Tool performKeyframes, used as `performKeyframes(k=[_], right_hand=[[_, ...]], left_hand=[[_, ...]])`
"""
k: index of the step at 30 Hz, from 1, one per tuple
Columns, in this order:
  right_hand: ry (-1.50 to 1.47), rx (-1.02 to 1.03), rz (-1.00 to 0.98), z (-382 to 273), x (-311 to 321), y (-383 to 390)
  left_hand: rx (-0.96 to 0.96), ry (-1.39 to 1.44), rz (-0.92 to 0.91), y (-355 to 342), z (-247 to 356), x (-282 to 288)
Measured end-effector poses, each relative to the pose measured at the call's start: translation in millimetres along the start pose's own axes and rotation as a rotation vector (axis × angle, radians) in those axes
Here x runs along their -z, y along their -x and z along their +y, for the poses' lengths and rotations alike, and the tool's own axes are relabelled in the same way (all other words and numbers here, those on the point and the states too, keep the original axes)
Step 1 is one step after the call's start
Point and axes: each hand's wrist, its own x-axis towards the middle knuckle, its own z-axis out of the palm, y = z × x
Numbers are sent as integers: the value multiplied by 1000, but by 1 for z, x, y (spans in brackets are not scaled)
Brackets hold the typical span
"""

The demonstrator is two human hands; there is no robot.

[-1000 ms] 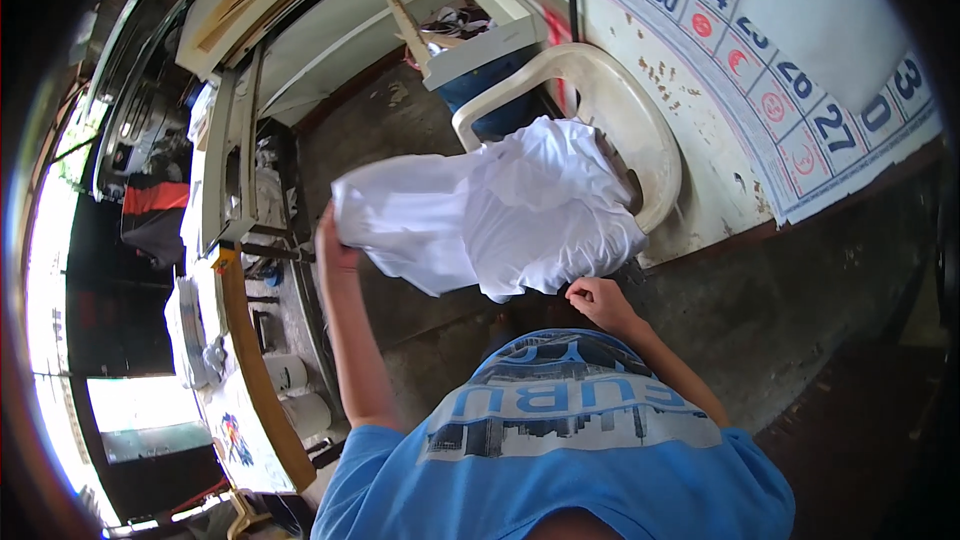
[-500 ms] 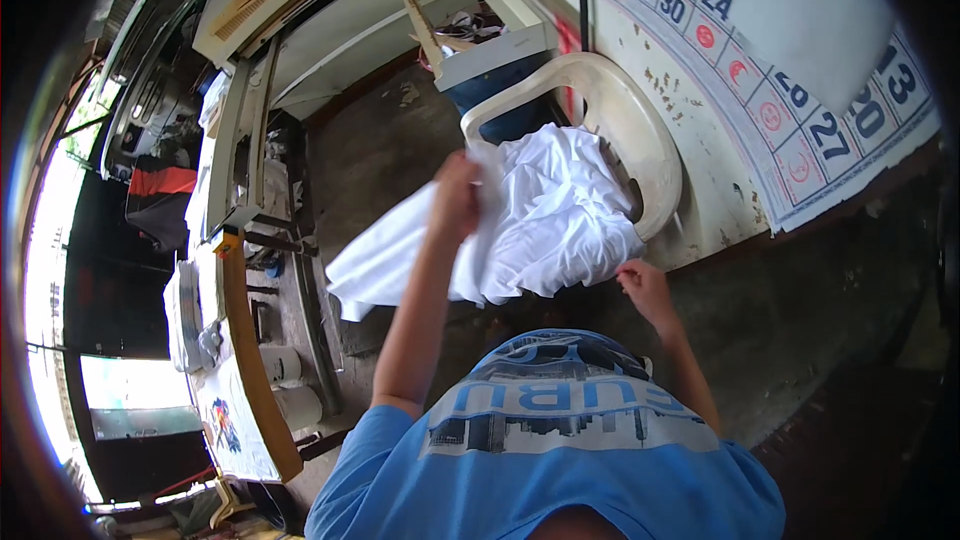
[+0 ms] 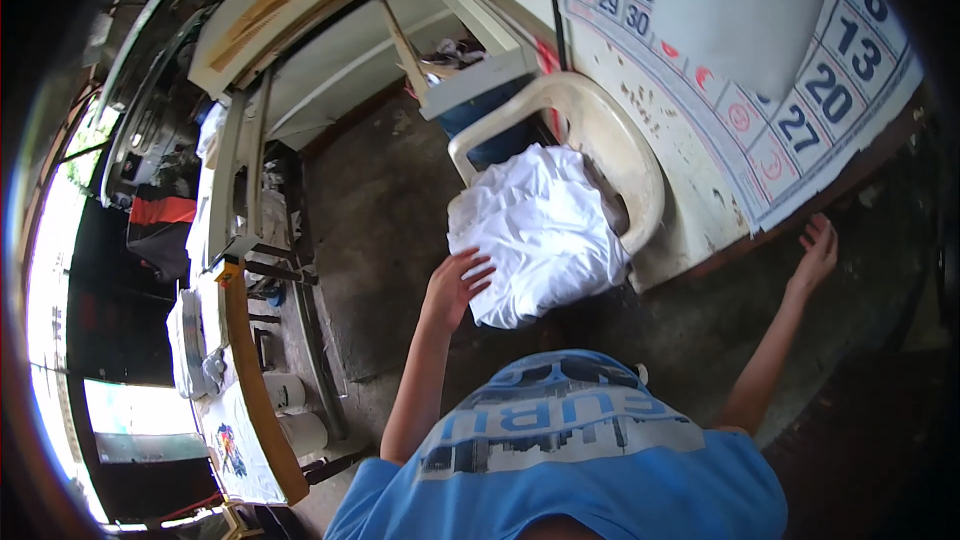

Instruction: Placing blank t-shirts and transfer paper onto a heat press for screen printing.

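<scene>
In the head view, a rumpled white cloth (image 3: 545, 235) is supported by a cream plastic armchair (image 3: 645, 165), seemingly so that it is kept off the floor (image 3: 360, 250). The left hand (image 3: 458, 286) is held at the cloth's near-left edge, fingers spread; whether contact is made cannot be told. The right hand (image 3: 818, 246) is held well apart, near the wall calendar (image 3: 790, 135), fingers loosely parted, nothing visibly gripped.

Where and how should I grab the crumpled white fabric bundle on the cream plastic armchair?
Probably pinch the crumpled white fabric bundle along its near-left edge, coming from the left front. That edge lies exposed, near the open left hand, while the curved back of the cream plastic armchair blocks the far right side.
</scene>
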Motion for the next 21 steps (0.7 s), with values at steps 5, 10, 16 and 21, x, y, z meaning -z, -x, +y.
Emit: performKeyframes(k=[5, 10, 16, 21], right_hand=[[-315, -155, -119, 31, -24, -75], [-680, -252, -256, 24, -42, -64], [-647, -128, -308, 6, -54, -54], [-553, -69, -344, 3, -58, -52]], left_hand=[[-45, 128, 224, 55, -25, 35], [-127, 219, 414, 121, -82, 41], [-110, 346, 498, 187, -162, 8], [-154, 379, 578, 228, -223, -41]])
